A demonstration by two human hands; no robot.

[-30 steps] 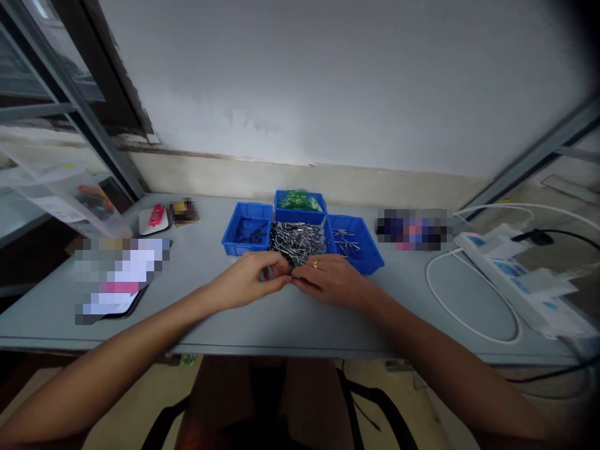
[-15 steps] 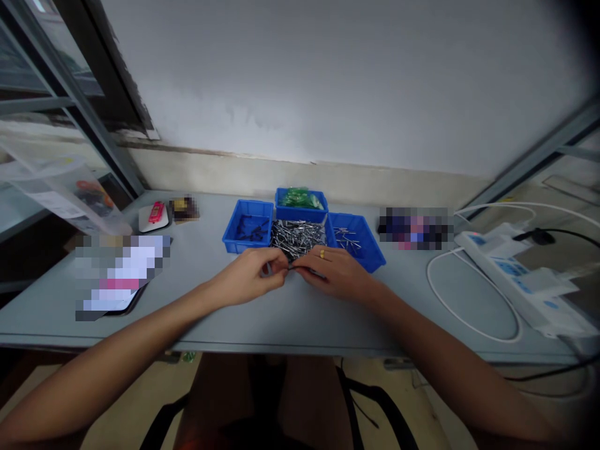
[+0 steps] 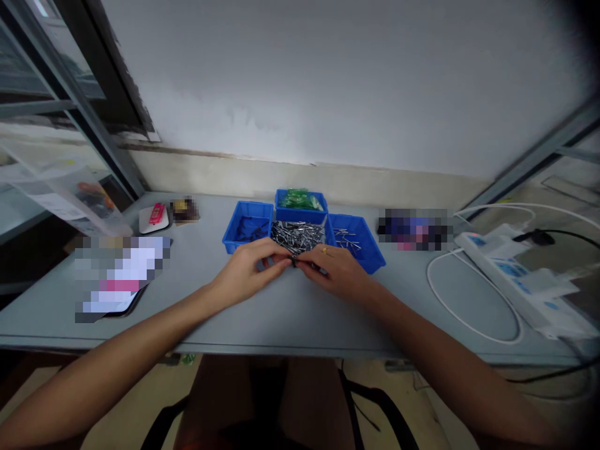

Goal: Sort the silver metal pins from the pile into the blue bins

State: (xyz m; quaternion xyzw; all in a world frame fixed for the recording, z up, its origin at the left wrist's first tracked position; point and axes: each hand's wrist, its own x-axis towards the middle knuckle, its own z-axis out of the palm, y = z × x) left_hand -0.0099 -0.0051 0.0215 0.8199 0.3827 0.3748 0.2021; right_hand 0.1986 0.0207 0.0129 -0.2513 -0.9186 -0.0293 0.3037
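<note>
Both hands are closed in a fingertip pinch on one small dark part (image 3: 294, 262): the left hand (image 3: 248, 273) comes at it from the left and the right hand (image 3: 336, 273) from the right, thumbs and forefingers meeting over it. The part is too small to say what it is. A gold ring (image 3: 324, 250) sits on a finger of the right hand.

The part is held just above the grey table (image 3: 290, 315), at the near edge of a heap of metal pins (image 3: 298, 233). Three blue trays ring the heap. The left tray (image 3: 229, 241) holds a few dark pieces, the far tray (image 3: 300, 217) holds green ones, and the right tray (image 3: 371, 260) holds a scatter of pins.

Far left on the table lies a white pad (image 3: 146, 223) with a pink item on it. To the right a white cable (image 3: 450, 307) loops beside a white power strip (image 3: 509, 274). A pale wall (image 3: 328, 94) rises behind the table, with a metal frame (image 3: 96, 128) to the left.
</note>
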